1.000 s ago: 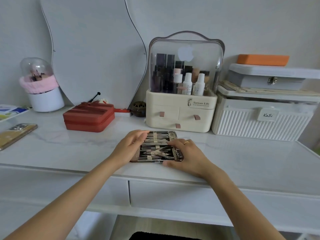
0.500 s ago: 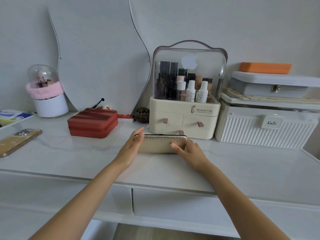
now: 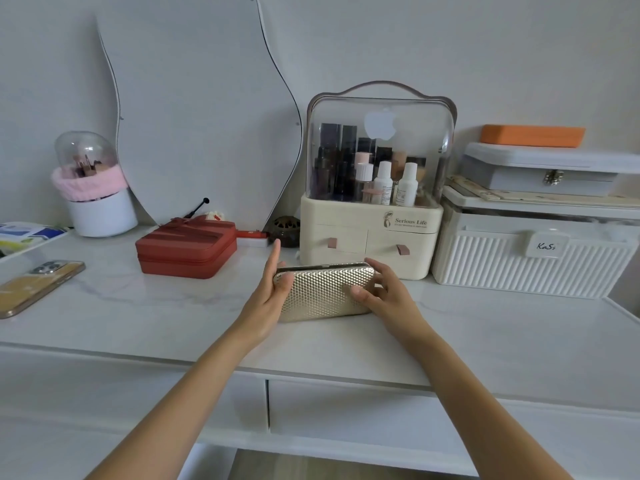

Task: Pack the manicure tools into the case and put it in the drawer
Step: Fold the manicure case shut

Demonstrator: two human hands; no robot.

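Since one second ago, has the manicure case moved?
Yes. The case, then lying open and flat, is now folded shut and tipped up on its long edge, its top nearer the organizer, between both hands.

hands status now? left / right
Left hand: holding the left end of the gold case.
Right hand: holding the case's right end.

The case [image 3: 325, 292] has a shiny pale-gold shell embossed with small dimples and a glossy metal rim. The bench [image 3: 173, 306] is smooth, marble-veined and faintly glossy. At ten o'clock the red box [image 3: 187, 249] looks matt; the organiser [image 3: 377, 181] at one o'clock has a clear glossy plastic hood.
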